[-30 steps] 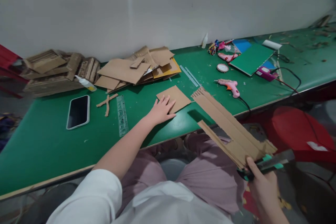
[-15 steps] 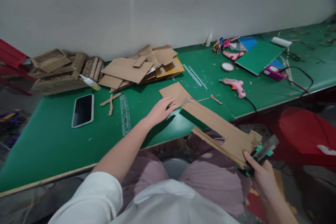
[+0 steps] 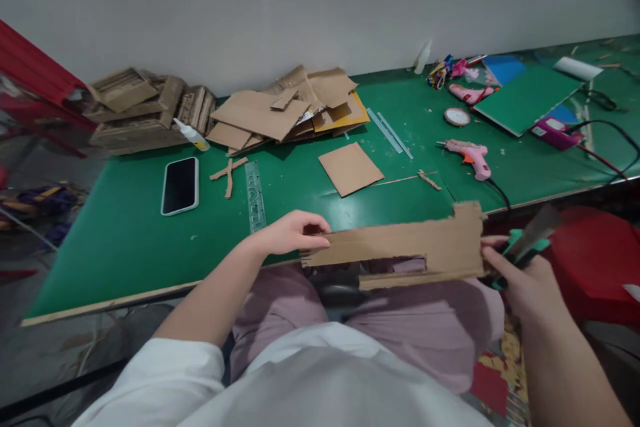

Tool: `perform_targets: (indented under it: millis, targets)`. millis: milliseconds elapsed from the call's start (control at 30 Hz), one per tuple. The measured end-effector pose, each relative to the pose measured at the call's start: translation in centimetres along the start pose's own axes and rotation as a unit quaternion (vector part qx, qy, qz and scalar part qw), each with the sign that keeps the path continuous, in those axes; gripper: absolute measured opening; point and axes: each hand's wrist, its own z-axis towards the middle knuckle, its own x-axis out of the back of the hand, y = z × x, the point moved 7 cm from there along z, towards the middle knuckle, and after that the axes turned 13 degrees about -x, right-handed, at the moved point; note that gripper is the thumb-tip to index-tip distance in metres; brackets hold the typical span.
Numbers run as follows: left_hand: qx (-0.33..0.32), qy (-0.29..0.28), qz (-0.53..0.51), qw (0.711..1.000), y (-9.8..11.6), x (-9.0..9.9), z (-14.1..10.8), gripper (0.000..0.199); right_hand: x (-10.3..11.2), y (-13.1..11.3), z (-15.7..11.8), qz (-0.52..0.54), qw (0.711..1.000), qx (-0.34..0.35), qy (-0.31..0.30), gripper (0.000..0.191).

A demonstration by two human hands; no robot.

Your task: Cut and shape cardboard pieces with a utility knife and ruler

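Observation:
A long cut cardboard piece [image 3: 400, 242] with a slot in its lower side spans the front edge of the green table, over my lap. My left hand [image 3: 295, 233] pinches its left end between thumb and fingers. At the right end my right hand [image 3: 520, 273] grips the same cardboard and also has a green-and-black cutter [image 3: 530, 240] with a blurred blade, pointing up and right. A square cardboard piece [image 3: 351, 169] lies flat on the table beyond the long piece, touched by neither hand.
Stacked cardboard [image 3: 265, 113] lies at the back. A phone [image 3: 180, 185], cardboard strips [image 3: 229, 173] and a clear ruler [image 3: 255, 197] are on the left. On the right are a pink glue gun [image 3: 470, 157], tape roll [image 3: 457, 117] and green board [image 3: 527, 103].
The square piece now lies alone on the table. My left hand has moved from it to the long cardboard's left end, and the long piece has turned nearly level. The view has shifted.

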Motion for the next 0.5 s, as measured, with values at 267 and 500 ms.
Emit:
perform_targets:
  millis: [267, 500]
  targets:
    - [0.088, 0.4, -0.154, 0.899, -4.3, 1.5, -10.1, 0.048, -9.5, -9.9, 2.4, -0.147, 0.956, 0.238, -0.084, 0.028]
    - [0.11, 0.435, -0.281, 0.848, -5.1, -4.0, -11.9, 0.05, -23.4, -11.6, 2.6, -0.381, 0.755, 0.422, -0.327, 0.031]
